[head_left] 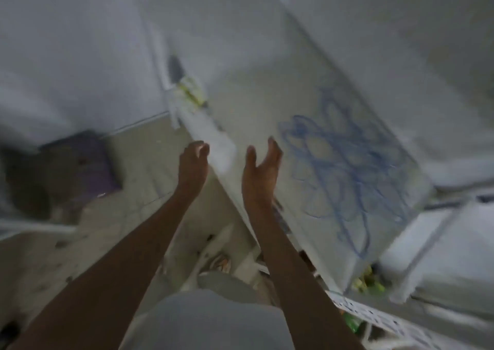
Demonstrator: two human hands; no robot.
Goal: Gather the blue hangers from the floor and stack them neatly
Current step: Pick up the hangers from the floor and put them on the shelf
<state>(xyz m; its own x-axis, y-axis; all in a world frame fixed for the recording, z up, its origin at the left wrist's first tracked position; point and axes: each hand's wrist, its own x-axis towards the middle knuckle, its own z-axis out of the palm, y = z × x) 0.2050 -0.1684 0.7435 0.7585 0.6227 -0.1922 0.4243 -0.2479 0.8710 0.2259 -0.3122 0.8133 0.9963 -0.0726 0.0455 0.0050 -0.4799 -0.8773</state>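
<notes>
Above the pale white surface (267, 103) that runs diagonally from upper centre to lower right, both bare hands are raised and empty. Left hand (193, 162): fingers curled loosely inward, tips drawn near the thumb, nothing between them; it hangs just past the near-left edge of the surface, in front of a blurred white object (213, 141) lying at that edge. Whether it touches that object cannot be told through the motion blur. Right hand (260, 171): palm turned toward the left hand, thumb spread away from the fingers, a moderately wide open gap, holding nothing.

Blue thin-framed plastic hangers (347, 173) lie in an overlapping pile flat on the white surface, just right of the right hand and apart from it. Their outlines are smeared; a count is not possible. The pile reaches close to the lower-right end of the surface.

Edges and clearance: the near edge of the surface passes under both wrists. Open bare surface remains above and left of the pile. Left of the arms, beige floor (80, 256) lies open, with a dark purple block-shaped object (85, 162) near the wall. At lower right, a white perforated plastic basket rim (374, 317) sits below the surface end, with green items (369, 282) beside it. A grey garment (213, 320) fills the bottom centre.
</notes>
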